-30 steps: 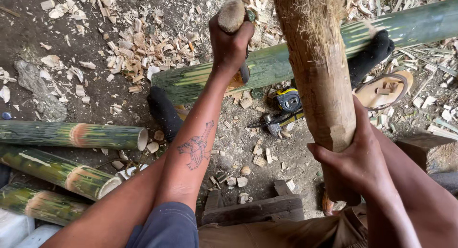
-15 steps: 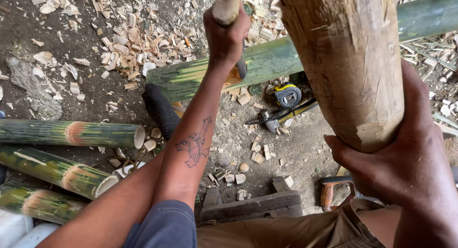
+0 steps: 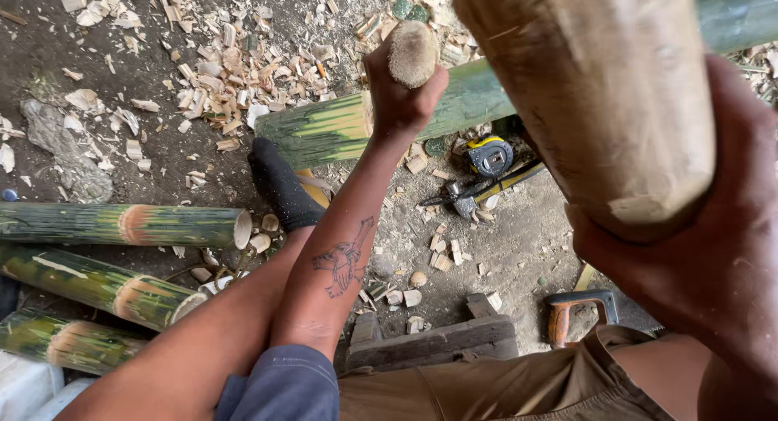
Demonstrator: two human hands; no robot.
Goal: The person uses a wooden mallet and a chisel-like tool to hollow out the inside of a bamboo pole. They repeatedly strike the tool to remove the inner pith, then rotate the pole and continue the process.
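Thick pale-brown wooden pole [image 3: 600, 105] fills the 1–3 o'clock part of view, tilted, rough cut end facing the camera. Right hand [image 3: 697, 259] wraps it from below at 4 o'clock, fingers clamped round the shaft. Left hand [image 3: 397, 97] at 12 o'clock, fist closed on a round-ended fuzzy wooden tool handle [image 3: 412, 52]; tattooed forearm runs down toward 7 o'clock. Just behind the fist, a long green striped bamboo culm [image 3: 340, 129] lies across the dirt from 10 to 2 o'clock. A foot in a black sock [image 3: 282, 186] presses against it at 10 o'clock. Yellow-and-black tape measure [image 3: 488, 155] near centre, beside the culm. Three cut green bamboo sections [image 3: 121, 225] stacked at 8–9 o'clock. Orange-handled hand saw [image 3: 579, 312] at 5 o'clock, next to a dark wooden block [image 3: 429, 344]. Pale wood chips [image 3: 219, 56] scattered over 11 o'clock ground.
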